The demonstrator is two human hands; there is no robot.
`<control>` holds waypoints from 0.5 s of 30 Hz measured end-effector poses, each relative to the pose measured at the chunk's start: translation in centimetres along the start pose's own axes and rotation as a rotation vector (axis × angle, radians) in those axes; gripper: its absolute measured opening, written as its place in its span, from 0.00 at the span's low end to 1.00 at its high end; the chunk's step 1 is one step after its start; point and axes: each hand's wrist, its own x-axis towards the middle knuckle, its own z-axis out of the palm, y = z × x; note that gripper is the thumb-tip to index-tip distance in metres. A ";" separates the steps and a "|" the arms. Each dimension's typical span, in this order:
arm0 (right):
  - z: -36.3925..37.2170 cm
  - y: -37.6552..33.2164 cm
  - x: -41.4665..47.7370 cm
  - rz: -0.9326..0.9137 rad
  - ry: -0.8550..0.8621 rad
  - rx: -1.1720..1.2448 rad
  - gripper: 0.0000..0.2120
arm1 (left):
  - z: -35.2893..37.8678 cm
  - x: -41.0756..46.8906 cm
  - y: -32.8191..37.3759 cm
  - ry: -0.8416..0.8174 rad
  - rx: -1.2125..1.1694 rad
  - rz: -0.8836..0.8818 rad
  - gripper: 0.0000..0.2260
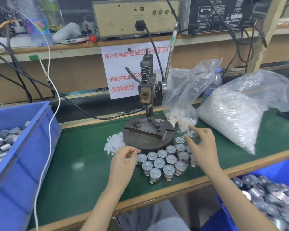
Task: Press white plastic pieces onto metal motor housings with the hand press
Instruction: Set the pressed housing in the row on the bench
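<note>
The hand press [146,90] stands on a round dark base [145,139] at the middle of the green mat. My right hand [202,145] pinches one metal motor housing [191,133] just right of the base. In front of the base stand several housings [158,163] in upright rows. My left hand [123,160] hovers left of these rows, fingers curled, with a small white piece at its fingertips. A loose pile of white plastic pieces [114,142] lies at the base's left edge. A few white pieces [158,120] sit on the base.
A blue bin [23,147] with housings stands at the left, another blue bin [265,194] of housings at the lower right. Two clear bags of white pieces [232,117] lie right of the press. Cables [50,90] hang over the left side.
</note>
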 end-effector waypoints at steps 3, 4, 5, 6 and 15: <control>-2.2 2.0 -1.3 0.055 0.019 -0.070 0.17 | 3.5 0.2 2.6 -0.150 0.120 0.144 0.10; -2.7 2.5 -1.8 0.077 0.024 -0.077 0.16 | 4.7 0.3 3.2 -0.191 0.156 0.191 0.07; -3.1 3.1 -2.3 0.097 0.025 -0.081 0.16 | 5.8 0.4 3.6 -0.226 0.195 0.236 0.06; -3.5 3.5 -2.8 0.110 0.020 -0.087 0.15 | 6.8 0.5 3.9 -0.263 0.237 0.279 0.08; -4.4 4.4 -4.0 0.090 -0.221 -0.317 0.28 | 10.3 0.6 1.9 -0.491 0.768 0.411 0.22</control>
